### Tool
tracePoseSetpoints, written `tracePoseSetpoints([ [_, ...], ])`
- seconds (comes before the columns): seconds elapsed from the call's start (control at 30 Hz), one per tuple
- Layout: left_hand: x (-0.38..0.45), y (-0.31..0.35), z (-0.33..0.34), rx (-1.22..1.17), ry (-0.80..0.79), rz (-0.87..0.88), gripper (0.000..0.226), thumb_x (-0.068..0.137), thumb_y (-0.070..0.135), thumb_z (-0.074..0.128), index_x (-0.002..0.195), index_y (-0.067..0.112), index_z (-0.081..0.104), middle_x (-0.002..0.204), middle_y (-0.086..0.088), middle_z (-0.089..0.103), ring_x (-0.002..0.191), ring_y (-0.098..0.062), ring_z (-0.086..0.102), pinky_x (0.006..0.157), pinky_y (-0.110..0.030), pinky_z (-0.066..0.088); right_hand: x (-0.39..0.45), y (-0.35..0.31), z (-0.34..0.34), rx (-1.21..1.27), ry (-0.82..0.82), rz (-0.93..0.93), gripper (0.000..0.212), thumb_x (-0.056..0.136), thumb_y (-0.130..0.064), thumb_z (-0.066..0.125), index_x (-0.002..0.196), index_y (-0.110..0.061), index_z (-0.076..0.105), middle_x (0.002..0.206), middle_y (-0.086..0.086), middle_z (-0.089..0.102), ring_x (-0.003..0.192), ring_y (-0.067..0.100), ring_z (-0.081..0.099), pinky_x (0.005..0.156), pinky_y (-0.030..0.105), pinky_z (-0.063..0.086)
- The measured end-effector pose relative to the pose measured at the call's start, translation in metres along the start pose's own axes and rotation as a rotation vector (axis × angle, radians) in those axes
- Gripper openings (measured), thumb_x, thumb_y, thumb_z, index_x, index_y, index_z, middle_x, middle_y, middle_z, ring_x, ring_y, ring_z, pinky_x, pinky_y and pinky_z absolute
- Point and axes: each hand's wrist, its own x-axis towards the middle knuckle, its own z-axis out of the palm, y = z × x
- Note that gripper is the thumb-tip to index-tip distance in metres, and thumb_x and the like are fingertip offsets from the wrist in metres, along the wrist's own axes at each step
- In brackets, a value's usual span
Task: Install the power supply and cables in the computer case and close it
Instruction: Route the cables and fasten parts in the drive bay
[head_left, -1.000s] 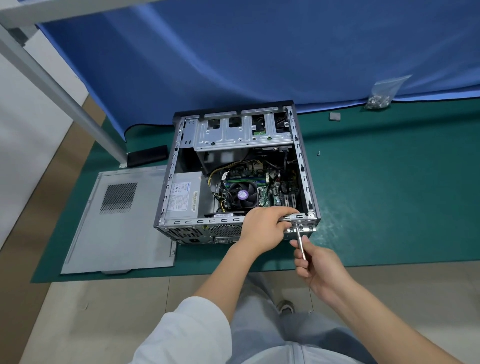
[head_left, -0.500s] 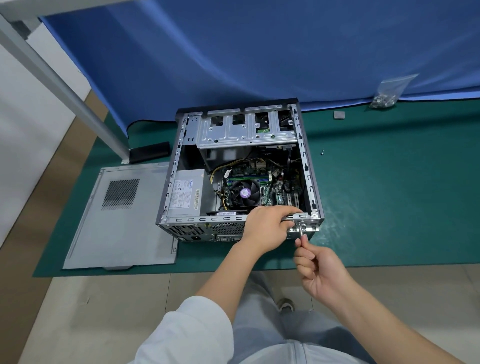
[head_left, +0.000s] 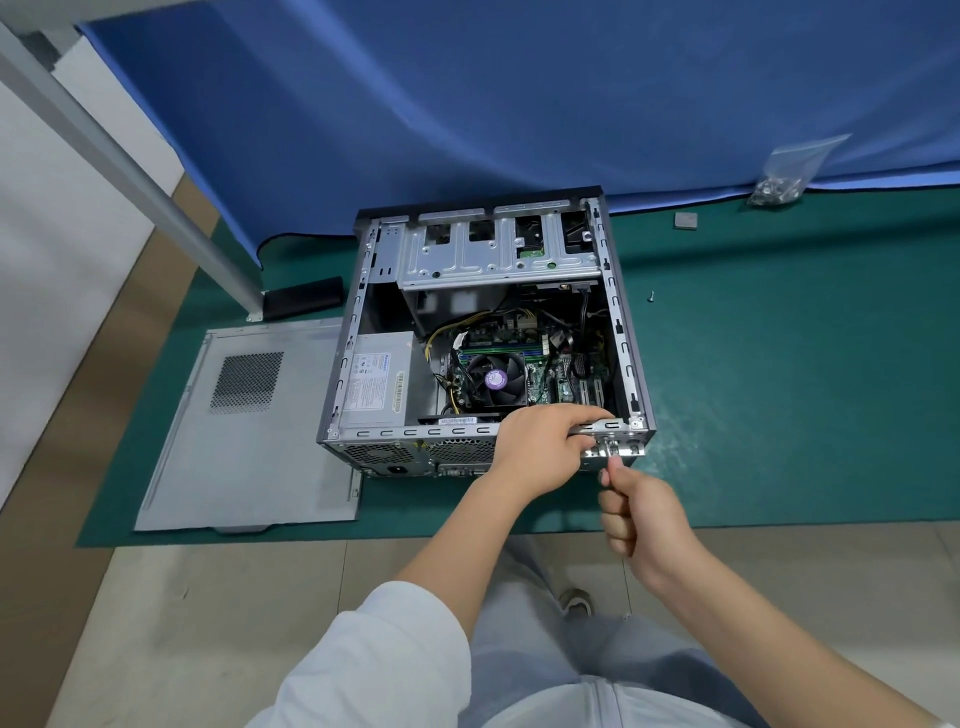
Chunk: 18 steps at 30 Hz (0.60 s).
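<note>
The open computer case (head_left: 631, 364) lies on its side on the green mat, rear panel toward me. The grey power supply (head_left: 378, 379) sits inside at the near left, with yellow cables (head_left: 447, 332) running to the motherboard and its fan (head_left: 496, 379). My left hand (head_left: 540, 447) grips the case's near rim at the right rear corner. My right hand (head_left: 641, 512) is closed around a screwdriver (head_left: 608, 457), whose short visible shaft points up at the metal bracket on that corner. The removed side panel (head_left: 249, 431) lies flat to the left of the case.
A green mat (head_left: 779, 389) covers the floor; a blue cloth (head_left: 519, 104) hangs behind. A bag of screws (head_left: 779, 182), a small grey square (head_left: 685, 221) and a loose screw (head_left: 650, 296) lie to the right. A black bar (head_left: 304, 297) and a metal leg (head_left: 130, 171) stand left.
My right hand has slid up the screwdriver toward the case's corner, so less of the shaft shows. My left hand stays on the rim.
</note>
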Motion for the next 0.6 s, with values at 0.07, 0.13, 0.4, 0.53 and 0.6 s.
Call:
tracePoseSetpoints([
  [0.07,0.0003,0.0005,0.0007,0.005,0.007,-0.002,0.033,0.088,0.028,0.060,0.116,0.045,0.062,0.106,0.016,0.070,0.097,-0.010,0.061,0.069,-0.022,0.036,0.0011,-0.0015,-0.0046,0.139,-0.086,0.096,0.032,0.101,-0.029,0.037,0.071,-0.019,0.042,0.045,-0.010,0.021,0.036,0.005,0.008,0.037,0.015,0.004],
  [0.13,0.0003,0.0002,0.0011,0.006,0.010,-0.001,0.033,0.088,0.028,0.060,0.115,0.045,0.062,0.105,0.015,0.070,0.094,-0.009,0.061,0.067,-0.022,0.035,0.0012,-0.0024,-0.0057,0.250,-0.132,0.163,0.034,0.101,-0.032,0.038,0.071,-0.018,0.043,0.044,-0.009,0.020,0.041,0.008,0.003,0.037,0.015,0.003],
  [0.4,-0.0004,0.0003,0.0023,-0.018,0.009,-0.011,0.032,0.088,0.027,0.060,0.113,0.046,0.063,0.097,0.015,0.071,0.084,-0.007,0.059,0.063,-0.023,0.035,-0.0007,-0.0026,-0.0046,0.482,-0.186,0.257,0.035,0.099,-0.033,0.040,0.068,-0.018,0.045,0.048,-0.010,0.014,0.042,0.007,0.002,0.036,0.016,0.001],
  [0.53,-0.0007,-0.0002,0.0016,-0.014,0.006,-0.012,0.032,0.088,0.027,0.060,0.114,0.046,0.063,0.095,0.015,0.070,0.080,-0.006,0.057,0.057,-0.017,0.032,-0.0019,-0.0035,-0.0050,0.473,-0.176,0.247,0.033,0.099,-0.032,0.041,0.070,-0.017,0.046,0.043,-0.009,0.021,0.041,0.007,0.003,0.032,0.016,0.005],
  [0.6,-0.0012,-0.0001,0.0022,-0.015,0.009,-0.012,0.032,0.088,0.027,0.060,0.114,0.046,0.063,0.098,0.014,0.070,0.083,-0.006,0.058,0.057,-0.017,0.031,-0.0017,-0.0044,-0.0070,0.310,-0.124,0.173,0.031,0.100,-0.031,0.041,0.073,-0.016,0.046,0.043,-0.009,0.022,0.038,0.006,0.006,0.033,0.015,0.007],
])
